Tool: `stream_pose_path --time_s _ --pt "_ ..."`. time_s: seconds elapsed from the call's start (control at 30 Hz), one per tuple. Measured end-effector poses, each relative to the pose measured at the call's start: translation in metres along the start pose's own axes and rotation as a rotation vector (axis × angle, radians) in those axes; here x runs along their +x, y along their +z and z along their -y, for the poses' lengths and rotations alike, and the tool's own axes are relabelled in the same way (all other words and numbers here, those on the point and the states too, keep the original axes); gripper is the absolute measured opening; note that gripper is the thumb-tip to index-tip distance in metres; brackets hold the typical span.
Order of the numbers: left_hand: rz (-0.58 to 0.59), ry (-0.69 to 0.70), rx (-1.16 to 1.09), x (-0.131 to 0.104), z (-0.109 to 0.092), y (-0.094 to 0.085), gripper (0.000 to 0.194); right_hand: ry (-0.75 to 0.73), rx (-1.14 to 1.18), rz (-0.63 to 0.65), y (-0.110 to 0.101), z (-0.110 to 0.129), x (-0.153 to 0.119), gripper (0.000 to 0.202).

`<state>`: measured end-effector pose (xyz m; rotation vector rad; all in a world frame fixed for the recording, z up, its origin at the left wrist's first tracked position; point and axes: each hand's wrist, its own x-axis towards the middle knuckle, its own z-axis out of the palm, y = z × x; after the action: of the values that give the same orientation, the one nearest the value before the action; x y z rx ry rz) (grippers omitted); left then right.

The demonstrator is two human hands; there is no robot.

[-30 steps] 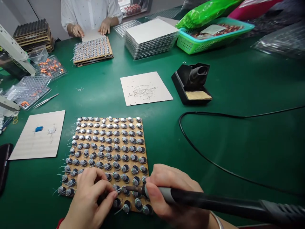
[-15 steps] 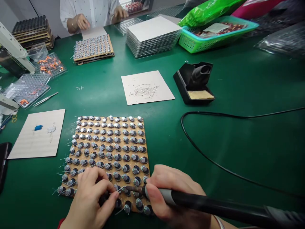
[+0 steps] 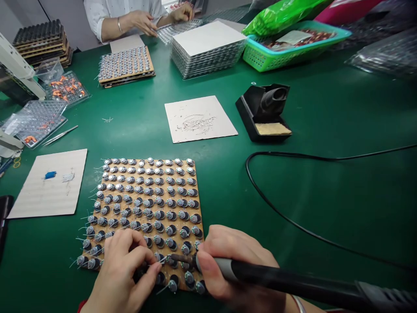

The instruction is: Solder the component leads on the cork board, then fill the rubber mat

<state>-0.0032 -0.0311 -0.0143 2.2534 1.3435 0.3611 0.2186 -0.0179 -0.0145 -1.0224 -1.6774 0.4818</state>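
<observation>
My right hand is closed around a soldering iron, whose dark tip lies against one small round metal part low on the board. With thumb and forefinger pinched, my left hand holds a thin wire whose end meets the iron's tip. Under both hands lies a brown board set with rows of small silver round components in black seats. Fine wires stick out along its left side. My left hand covers part of the lower rows.
A black iron stand with sponge, a card with wire scraps and a card with blue pieces lie around the board. The iron's cable loops right. Behind are stacked trays, a green basket and a co-worker's hands.
The co-worker's hands have moved right to a clear tray. My hands keep the same pose at the board, iron tip and wire still together; the view has shifted slightly.
</observation>
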Motion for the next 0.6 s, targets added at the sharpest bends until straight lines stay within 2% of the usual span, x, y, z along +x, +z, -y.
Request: stream_pose_path --time_s 0.47,0.6 --pt "0.007 -0.024 0.007 0.0004 -0.0008 0.0005 0.014 -0.018 -0.037 0.027 -0.0010 -0.0010 -0.0020 0.016" --pt "0.008 -0.043 0.011 0.0006 -0.0010 0.0012 0.014 0.005 -0.019 -0.045 -0.0009 0.0002 -0.0023 0.016"
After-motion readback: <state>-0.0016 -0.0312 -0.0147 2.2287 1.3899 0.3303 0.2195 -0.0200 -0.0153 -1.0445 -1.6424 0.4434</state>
